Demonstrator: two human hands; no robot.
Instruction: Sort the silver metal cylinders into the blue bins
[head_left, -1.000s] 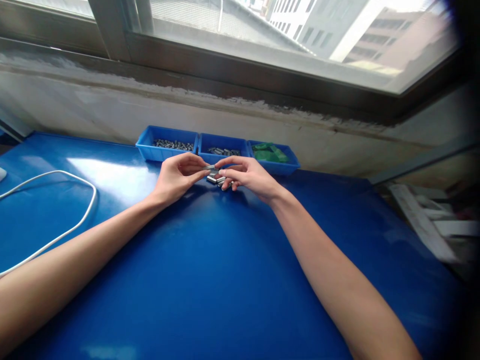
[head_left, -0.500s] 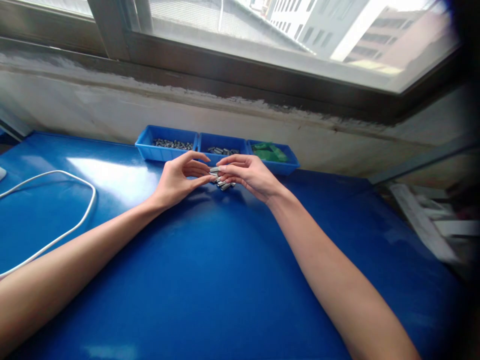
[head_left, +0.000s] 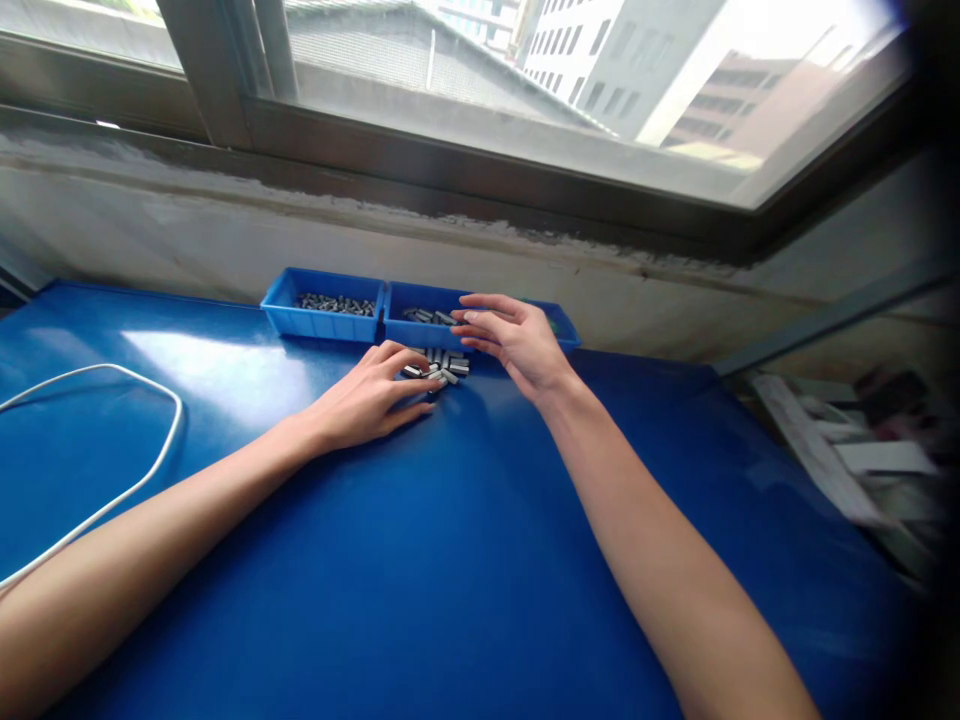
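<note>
A small pile of silvery cylindrical metal pieces (head_left: 451, 366) lies on the blue table, in front of the bins. Beside its left edge, my left hand (head_left: 367, 392) rests low with fingers apart, the fingertips reaching in among the pieces. My right hand (head_left: 517, 345) hovers just in front of the middle blue bin (head_left: 420, 331), its fingers stretched out and parted, with nothing visible between them. Similar metal pieces (head_left: 427, 315) lie in that bin, partly covered by the right hand's fingertips.
The left blue bin (head_left: 322, 322) holds many small metal parts. A right blue bin (head_left: 566, 325) with something green is mostly hidden by my right hand. A white cable (head_left: 169, 440) curves over the table's left side. Wall and window stand behind the bins.
My hands were together above the pile, around a small metal piece. Now they are apart: the left has lowered to the pile, the right has shifted to the middle bin.
</note>
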